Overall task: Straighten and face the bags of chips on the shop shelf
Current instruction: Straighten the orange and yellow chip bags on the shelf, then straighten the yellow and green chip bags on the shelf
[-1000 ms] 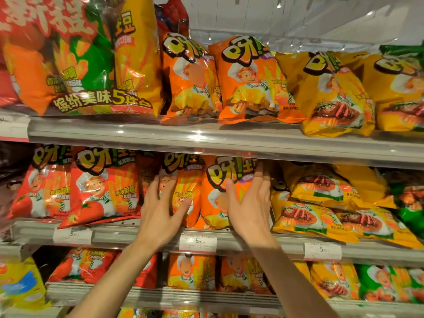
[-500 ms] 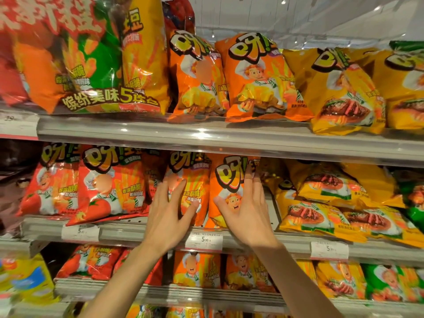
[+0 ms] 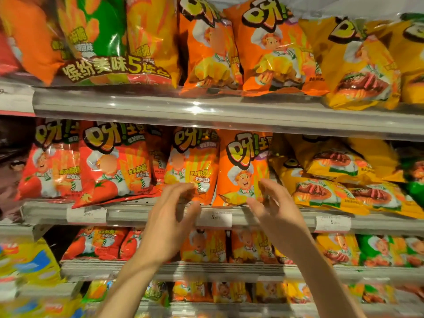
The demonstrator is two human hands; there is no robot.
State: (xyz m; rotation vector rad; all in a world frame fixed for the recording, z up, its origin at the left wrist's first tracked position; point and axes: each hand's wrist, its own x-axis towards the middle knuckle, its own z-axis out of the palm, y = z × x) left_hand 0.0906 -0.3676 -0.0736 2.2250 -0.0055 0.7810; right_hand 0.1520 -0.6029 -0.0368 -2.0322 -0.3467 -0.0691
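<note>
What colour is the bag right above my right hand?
Orange bag, seen in the head view.

The bags [image 3: 243, 171] look like glossy, crinkled plastic film, the shelf [image 3: 160, 214] edge is dull grey metal under a clear shiny strip, with matt paper price tags [image 3: 215, 218].

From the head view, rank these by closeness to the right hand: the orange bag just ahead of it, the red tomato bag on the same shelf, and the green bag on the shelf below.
From the right hand:
1. Orange bag, directly ahead, by its fingertips.
2. Green bag, lower right, shelf below.
3. Red tomato bag, far left, beyond the left hand.
</note>
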